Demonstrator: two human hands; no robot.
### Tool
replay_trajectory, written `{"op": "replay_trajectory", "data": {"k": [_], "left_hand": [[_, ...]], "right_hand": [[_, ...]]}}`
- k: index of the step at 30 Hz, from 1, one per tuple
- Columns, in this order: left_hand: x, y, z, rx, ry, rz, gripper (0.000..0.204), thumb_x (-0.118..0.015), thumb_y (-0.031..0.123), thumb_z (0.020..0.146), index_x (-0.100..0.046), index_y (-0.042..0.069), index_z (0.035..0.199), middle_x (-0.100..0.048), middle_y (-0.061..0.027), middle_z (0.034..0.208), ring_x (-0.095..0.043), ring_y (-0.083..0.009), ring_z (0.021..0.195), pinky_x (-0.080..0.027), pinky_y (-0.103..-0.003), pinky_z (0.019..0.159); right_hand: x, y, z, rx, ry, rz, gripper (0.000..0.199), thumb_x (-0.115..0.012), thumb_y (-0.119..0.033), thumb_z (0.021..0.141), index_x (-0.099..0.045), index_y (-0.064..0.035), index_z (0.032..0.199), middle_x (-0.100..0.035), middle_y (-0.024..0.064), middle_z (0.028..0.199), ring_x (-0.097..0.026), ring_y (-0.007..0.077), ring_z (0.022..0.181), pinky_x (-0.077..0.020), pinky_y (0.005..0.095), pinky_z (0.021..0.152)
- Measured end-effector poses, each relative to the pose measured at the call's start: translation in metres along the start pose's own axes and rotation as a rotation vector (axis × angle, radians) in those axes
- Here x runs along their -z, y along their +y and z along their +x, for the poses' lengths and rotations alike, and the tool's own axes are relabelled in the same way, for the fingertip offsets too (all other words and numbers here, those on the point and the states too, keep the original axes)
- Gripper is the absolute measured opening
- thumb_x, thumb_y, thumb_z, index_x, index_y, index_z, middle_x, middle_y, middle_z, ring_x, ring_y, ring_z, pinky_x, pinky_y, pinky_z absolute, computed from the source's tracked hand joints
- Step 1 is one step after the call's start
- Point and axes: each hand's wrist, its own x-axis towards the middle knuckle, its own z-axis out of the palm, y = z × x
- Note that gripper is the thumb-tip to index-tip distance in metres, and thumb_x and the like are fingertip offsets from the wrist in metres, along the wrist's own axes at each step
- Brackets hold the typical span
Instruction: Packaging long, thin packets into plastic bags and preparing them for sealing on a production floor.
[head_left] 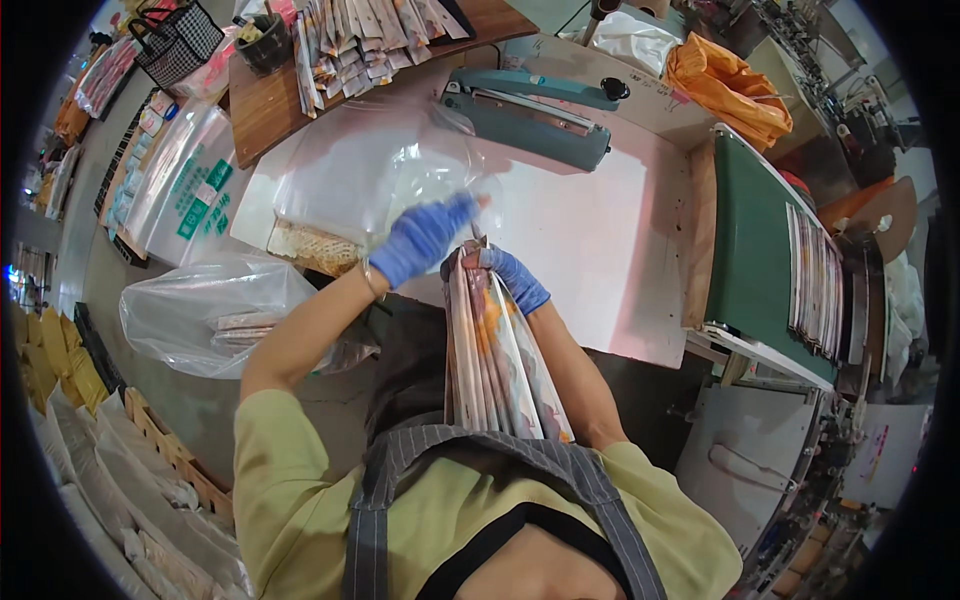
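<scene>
In blue gloves with bare fingertips, both my hands are in front of my chest. My right hand (513, 279) is closed around the top end of a bundle of long, narrow printed packets (503, 360), which hangs down against my apron. My left hand (425, 238), smeared by motion, is up beside the bundle's top, over the edge of some clear plastic bags (350, 185). Its fingers are too blurred to read. The bags lie flat on the white worktable (590, 240). At the table's back stands a teal heat sealer (530, 125) with a long lever arm.
More packets (365, 50) are heaped on a wooden board (260, 125) at the back left. A green sloping board (750, 240) at right holds a packet row (812, 285). A clear bag with packets (225, 315) is at lower left. An orange bag (725, 90) lies behind.
</scene>
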Motion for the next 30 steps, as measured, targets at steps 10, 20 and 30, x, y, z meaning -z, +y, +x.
{"op": "replay_trajectory", "data": {"k": [10,20,30], "left_hand": [[0.017,0.078,-0.075,-0.105,0.492,-0.146,0.037,-0.049,0.007,0.077,-0.050,0.016,0.113,-0.047,-0.0080,0.122,-0.056,-0.0194,0.054,-0.045,-0.029,0.041],[0.007,0.040,-0.012,-0.270,0.161,-0.013,0.062,-0.047,0.007,0.076,-0.028,0.013,0.135,-0.027,-0.0092,0.139,-0.056,-0.0153,0.051,-0.045,-0.026,0.041],[-0.102,0.106,-0.032,0.851,0.326,-2.235,0.028,-0.045,0.023,0.089,-0.053,0.003,0.108,-0.060,-0.0077,0.091,-0.057,-0.0146,0.068,-0.048,-0.025,0.061]], "right_hand": [[-0.033,-0.038,-0.034,0.274,0.367,0.181,0.087,-0.069,-0.025,0.069,-0.019,-0.0037,0.136,-0.046,0.0087,0.116,-0.047,0.0180,0.103,-0.0356,0.0270,0.092],[0.060,0.012,-0.010,0.371,0.058,0.092,0.077,-0.067,-0.013,0.069,-0.027,-0.0077,0.134,-0.053,0.0073,0.096,-0.053,0.0168,0.087,-0.0464,0.0305,0.073],[0.079,0.063,-0.039,0.680,0.676,-0.024,0.039,-0.056,-0.029,0.084,-0.048,-0.0013,0.111,-0.056,0.0086,0.094,-0.055,0.0183,0.079,-0.0490,0.0304,0.071]]}}
